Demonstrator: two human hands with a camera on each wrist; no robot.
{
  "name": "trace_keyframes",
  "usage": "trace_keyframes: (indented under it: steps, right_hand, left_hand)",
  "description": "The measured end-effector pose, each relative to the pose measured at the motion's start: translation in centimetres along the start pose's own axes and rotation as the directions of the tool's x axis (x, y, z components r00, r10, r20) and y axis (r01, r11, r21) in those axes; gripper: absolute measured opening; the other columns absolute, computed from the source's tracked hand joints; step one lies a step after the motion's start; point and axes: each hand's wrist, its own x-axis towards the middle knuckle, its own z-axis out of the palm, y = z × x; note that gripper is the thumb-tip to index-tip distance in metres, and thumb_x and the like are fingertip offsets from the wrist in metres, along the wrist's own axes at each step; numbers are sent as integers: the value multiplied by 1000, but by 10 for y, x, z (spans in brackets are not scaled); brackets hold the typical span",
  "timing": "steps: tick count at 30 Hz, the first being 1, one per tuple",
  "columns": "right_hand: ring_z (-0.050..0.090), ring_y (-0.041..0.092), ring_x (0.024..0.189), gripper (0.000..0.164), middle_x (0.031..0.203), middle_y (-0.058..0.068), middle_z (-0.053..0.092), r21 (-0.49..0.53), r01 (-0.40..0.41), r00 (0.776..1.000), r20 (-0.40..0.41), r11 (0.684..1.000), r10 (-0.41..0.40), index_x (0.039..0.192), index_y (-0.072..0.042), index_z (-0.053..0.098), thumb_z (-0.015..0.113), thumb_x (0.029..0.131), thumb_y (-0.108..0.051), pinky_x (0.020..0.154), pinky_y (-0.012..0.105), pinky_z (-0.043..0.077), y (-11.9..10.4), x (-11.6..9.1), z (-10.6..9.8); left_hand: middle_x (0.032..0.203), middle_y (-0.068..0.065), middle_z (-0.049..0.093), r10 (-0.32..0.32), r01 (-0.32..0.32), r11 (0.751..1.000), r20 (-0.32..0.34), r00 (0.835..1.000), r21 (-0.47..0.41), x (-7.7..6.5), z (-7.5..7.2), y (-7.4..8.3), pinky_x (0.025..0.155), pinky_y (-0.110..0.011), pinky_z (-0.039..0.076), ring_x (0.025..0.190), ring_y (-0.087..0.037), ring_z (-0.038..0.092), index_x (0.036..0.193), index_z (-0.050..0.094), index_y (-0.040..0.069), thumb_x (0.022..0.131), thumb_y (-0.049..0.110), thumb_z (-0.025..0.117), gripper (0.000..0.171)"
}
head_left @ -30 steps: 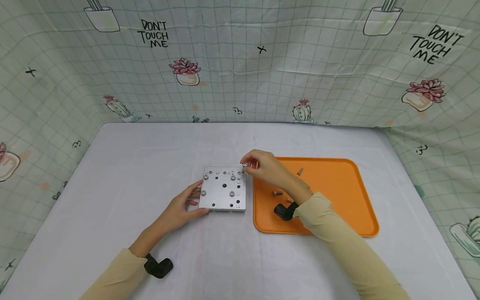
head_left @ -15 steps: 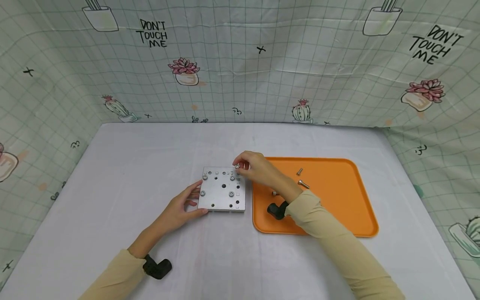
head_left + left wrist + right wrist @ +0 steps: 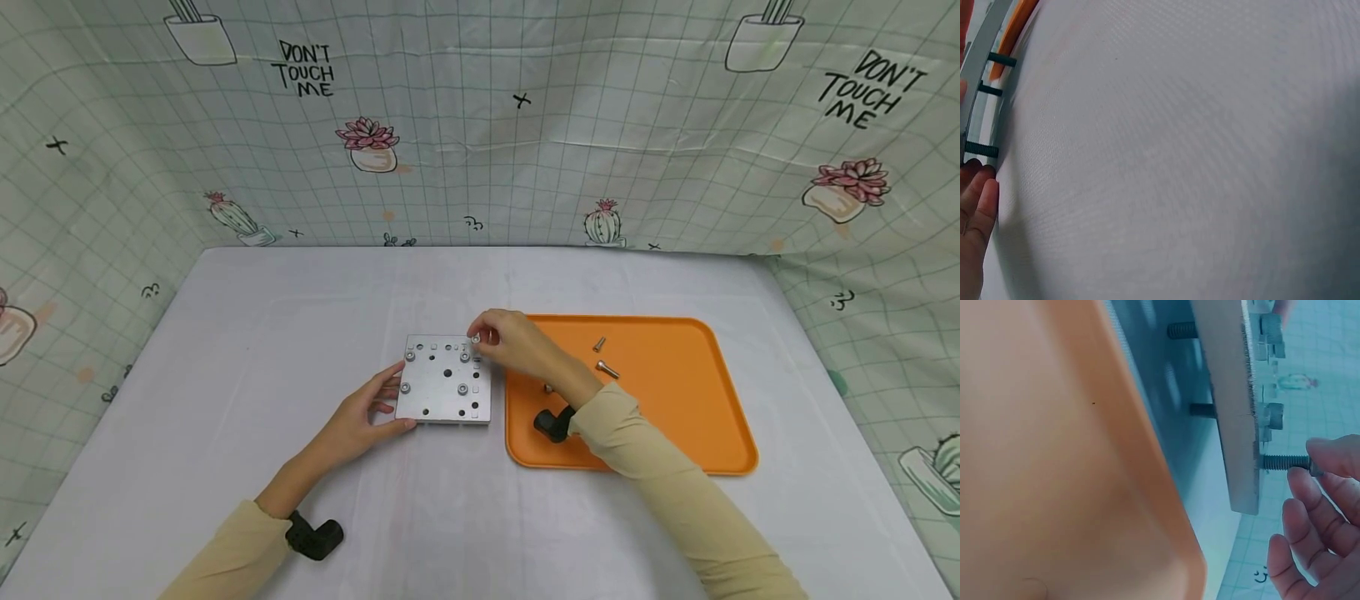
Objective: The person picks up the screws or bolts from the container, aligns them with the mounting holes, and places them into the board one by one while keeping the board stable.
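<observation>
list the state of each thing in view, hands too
plate: held at its left edge, some holes open
held screw: tip at the plate, thread mostly exposed
plate screws: four visible, in holes, heads up
tray screws: lying loose, one mostly hidden
tray: lying flat
left hand: gripping the plate
right hand: pinching the held screw
</observation>
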Motion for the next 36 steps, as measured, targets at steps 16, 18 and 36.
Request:
trace_keyframes:
  steps: [16, 18, 36]
  right_hand:
    - [48, 13, 69, 17, 78, 2, 56, -55, -57, 997, 57, 997, 60, 102, -7, 66, 63, 88, -17, 58, 21, 42, 3, 4, 6]
    - [48, 13, 69, 17, 78, 2, 56, -50, -56, 997, 53, 997, 59, 102, -7, 66, 63, 88, -17, 58, 21, 42, 4, 3, 6]
    - [50, 17, 77, 20, 84, 4, 58, 7, -25, 1000, -12, 1000, 25, 106, -3, 65, 62, 88, -12, 66, 26, 45, 17, -21, -22]
  left_hand:
    - [129, -16, 52, -8, 8, 1000, -2, 1000, 2, 0, 1, -1, 90, -35, 51, 111, -26, 55, 144, 32, 10, 79, 22, 75, 79]
    - [128, -16, 53, -6, 6, 1000, -3, 1000, 4, 0, 1, 0, 89, -34, 51, 111, -26, 55, 144, 32, 10, 79, 21, 75, 79]
    - [129, -15, 53, -24, 24, 999, -6, 1000, 27, 0, 2, 2, 89, -33, 51, 111, -25, 56, 145, 32, 10, 78, 23, 75, 80]
